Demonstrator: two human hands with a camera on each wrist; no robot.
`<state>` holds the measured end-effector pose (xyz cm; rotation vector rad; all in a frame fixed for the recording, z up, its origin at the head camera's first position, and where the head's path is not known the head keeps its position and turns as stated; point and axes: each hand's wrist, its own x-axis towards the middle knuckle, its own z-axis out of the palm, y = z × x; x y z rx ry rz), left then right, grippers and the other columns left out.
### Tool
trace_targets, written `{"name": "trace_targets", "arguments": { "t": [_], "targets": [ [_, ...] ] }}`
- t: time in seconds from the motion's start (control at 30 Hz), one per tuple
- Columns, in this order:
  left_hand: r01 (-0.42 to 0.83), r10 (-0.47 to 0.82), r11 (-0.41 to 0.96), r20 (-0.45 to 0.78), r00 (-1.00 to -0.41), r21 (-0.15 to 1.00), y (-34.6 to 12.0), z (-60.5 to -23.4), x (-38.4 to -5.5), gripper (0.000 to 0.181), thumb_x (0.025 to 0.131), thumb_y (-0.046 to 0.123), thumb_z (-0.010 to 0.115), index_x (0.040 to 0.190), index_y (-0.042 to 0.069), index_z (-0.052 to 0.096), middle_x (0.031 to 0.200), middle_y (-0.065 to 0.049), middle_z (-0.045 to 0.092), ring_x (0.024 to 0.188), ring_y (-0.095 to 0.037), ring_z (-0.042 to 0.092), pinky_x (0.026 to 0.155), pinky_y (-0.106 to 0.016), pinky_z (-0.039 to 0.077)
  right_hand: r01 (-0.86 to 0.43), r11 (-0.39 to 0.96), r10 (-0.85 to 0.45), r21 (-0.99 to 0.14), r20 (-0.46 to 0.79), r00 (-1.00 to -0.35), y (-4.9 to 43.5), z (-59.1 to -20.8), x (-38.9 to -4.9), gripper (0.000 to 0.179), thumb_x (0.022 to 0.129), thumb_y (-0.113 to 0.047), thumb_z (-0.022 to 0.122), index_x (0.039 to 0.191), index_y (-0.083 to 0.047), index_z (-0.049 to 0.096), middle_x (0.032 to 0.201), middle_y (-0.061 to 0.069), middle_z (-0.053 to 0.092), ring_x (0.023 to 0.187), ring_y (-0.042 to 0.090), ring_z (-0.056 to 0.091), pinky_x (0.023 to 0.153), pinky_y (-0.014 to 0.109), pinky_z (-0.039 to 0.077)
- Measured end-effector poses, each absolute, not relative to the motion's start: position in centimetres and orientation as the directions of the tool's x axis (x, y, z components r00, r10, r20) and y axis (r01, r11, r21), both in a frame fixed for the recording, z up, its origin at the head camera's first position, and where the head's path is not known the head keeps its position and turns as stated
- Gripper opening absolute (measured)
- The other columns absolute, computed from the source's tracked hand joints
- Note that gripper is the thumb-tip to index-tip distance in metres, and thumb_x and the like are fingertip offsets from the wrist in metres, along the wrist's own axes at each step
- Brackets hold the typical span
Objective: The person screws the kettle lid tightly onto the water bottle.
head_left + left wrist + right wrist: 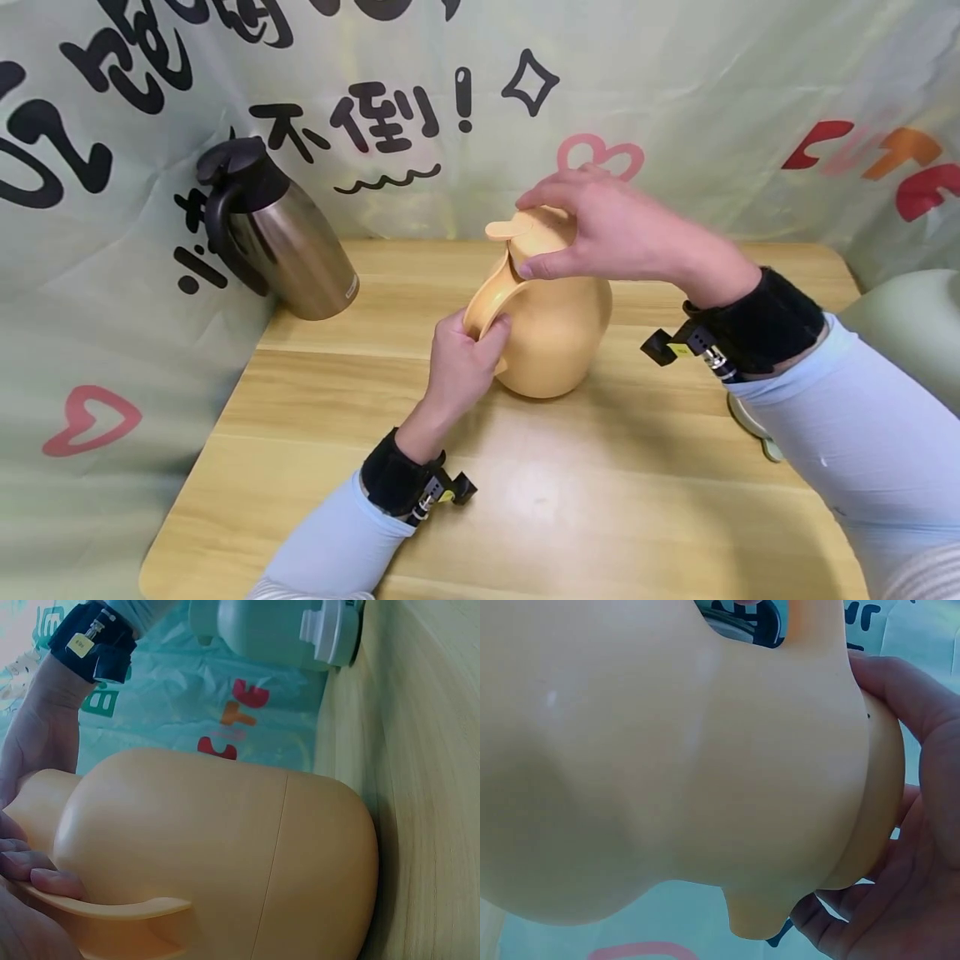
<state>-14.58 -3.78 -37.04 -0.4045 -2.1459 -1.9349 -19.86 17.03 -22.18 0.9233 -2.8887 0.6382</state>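
A pale orange vacuum jug (555,337) stands on the wooden table in the middle of the head view. My left hand (461,362) grips its handle (487,300), the thumb lying over it; the left wrist view shows those fingers (56,883) wrapped round the handle. From above, my right hand (611,225) holds the jug's round lid (538,237), thumb on the near side and fingers on the far side. A dark gap shows beneath the lid near the thumb. In the right wrist view, the lid (885,780) sits slightly tilted against the neck.
A steel thermos jug (303,250) with a black top stands at the table's back left. At the right edge is a large pale green rounded object (907,325). A small green-handled item (772,450) lies partly under my right forearm. A printed cloth (660,75) hangs behind the table.
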Motion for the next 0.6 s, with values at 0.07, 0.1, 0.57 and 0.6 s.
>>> {"name": "trace_targets", "arguments": {
  "t": [0.07,0.1,0.57,0.6],
  "targets": [
    [0.346,0.056,0.087,0.342,-0.938,0.934,-3.7,-37.0,-14.6,0.031,0.093,0.015,0.067,0.065,0.006,0.057,0.054,0.006,0.043,0.047,-0.01,0.039,0.042,-0.025,0.031,-0.56,0.744,-0.54,-0.364,0.167,-0.825,17.1,-22.2,-19.8,0.074,0.084,-0.051,0.086,0.142,-0.01,0.063,0.145,0.011,0.062,0.131,0.033,0.055,0.109,0.051,0.042],
    [0.345,0.055,0.087,0.341,-0.938,0.934,-3.7,-37.0,-14.5,0.03,0.093,0.015,0.067,0.066,0.006,0.057,0.054,0.006,0.043,0.047,-0.01,0.039,0.043,-0.025,0.03,-0.56,0.745,-0.538,-0.363,0.171,-0.826,17.1,-22.2,-19.8,0.075,0.084,-0.051,0.086,0.142,-0.01,0.063,0.144,0.012,0.062,0.131,0.034,0.055,0.11,0.052,0.042],
    [0.337,0.057,0.087,0.333,-0.941,0.937,-3.8,-37.2,-14.6,0.033,0.093,0.019,0.067,0.064,0.008,0.056,0.053,0.004,0.044,0.046,-0.012,0.042,0.042,-0.026,0.033,-0.449,0.716,-0.531,-0.535,0.001,-0.847,19.7,-21.5,-19.1,0.09,0.091,-0.037,0.08,0.166,-0.022,0.031,0.166,0.005,0.039,0.144,0.027,0.044,0.118,0.055,0.036],
    [0.335,0.054,0.089,0.332,-0.942,0.938,-3.8,-37.2,-14.7,0.032,0.093,0.019,0.067,0.064,0.008,0.056,0.053,0.004,0.044,0.046,-0.012,0.042,0.042,-0.026,0.034,-0.445,0.713,-0.532,-0.542,-0.004,-0.847,19.9,-21.4,-19.1,0.089,0.091,-0.035,0.08,0.165,-0.023,0.031,0.166,0.005,0.04,0.142,0.026,0.046,0.117,0.055,0.037]
  ]
}}
